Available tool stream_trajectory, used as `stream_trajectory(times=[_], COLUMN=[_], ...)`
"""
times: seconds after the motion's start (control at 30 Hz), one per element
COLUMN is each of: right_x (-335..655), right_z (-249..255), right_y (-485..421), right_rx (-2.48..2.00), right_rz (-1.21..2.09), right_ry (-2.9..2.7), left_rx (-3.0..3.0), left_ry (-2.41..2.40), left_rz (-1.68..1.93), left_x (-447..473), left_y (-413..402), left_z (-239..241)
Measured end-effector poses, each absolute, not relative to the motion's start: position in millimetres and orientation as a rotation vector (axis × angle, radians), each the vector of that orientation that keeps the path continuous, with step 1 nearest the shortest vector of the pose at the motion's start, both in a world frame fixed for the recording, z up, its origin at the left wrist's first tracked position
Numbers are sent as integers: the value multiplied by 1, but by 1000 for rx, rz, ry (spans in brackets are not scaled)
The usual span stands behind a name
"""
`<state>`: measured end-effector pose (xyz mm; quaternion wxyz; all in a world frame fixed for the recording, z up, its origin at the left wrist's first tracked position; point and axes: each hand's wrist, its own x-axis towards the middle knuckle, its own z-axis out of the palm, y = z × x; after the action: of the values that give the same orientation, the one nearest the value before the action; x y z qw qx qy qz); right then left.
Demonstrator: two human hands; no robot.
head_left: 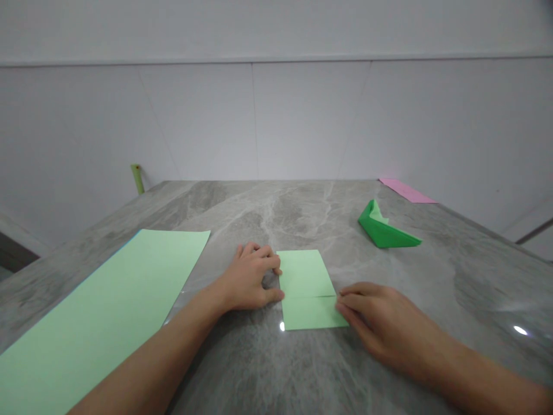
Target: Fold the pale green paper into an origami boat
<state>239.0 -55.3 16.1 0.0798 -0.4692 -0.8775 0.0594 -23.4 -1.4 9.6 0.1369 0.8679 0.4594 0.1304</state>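
A small light green folded paper (307,288) lies flat on the grey marble table (276,219), with a crease across its lower part. My left hand (249,278) rests at the paper's left edge, fingers curled, thumb and fingertips touching that edge. My right hand (380,320) sits at the paper's right edge by the crease, fingers held together and pressing on it. Neither hand lifts the paper.
A large light green sheet (99,314) lies at the left, running off the near edge. A dark green folded paper boat (384,229) stands at the right rear. A pink sheet (406,190) lies by the far wall. A green stick (137,177) leans at the table's far left corner.
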Motion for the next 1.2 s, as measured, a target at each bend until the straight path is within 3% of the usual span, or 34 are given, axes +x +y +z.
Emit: stream_trajectory(times=[0.13,0.33,0.83,1.07,1.2], right_x=[213,180,178,177,176], right_z=[22,7,-10,-10,-7], right_y=[-27,-8,-3,1,0], right_rx=[-1573,-1675,-1530,-1480,-1347], right_rz=[-74,-139,203,432,495], right_ry=[-2566,-2514,-2361,-2164,-1992], left_rx=[2519,2493,2312,1950,1549], left_ry=[1390,1419,1671,1700,1352], left_rz=[459,526,573,933,1134], left_x=[-29,-33,-29,-29,-25], left_y=[1,4,8,13,12], left_z=[6,0,-10,-14,-10])
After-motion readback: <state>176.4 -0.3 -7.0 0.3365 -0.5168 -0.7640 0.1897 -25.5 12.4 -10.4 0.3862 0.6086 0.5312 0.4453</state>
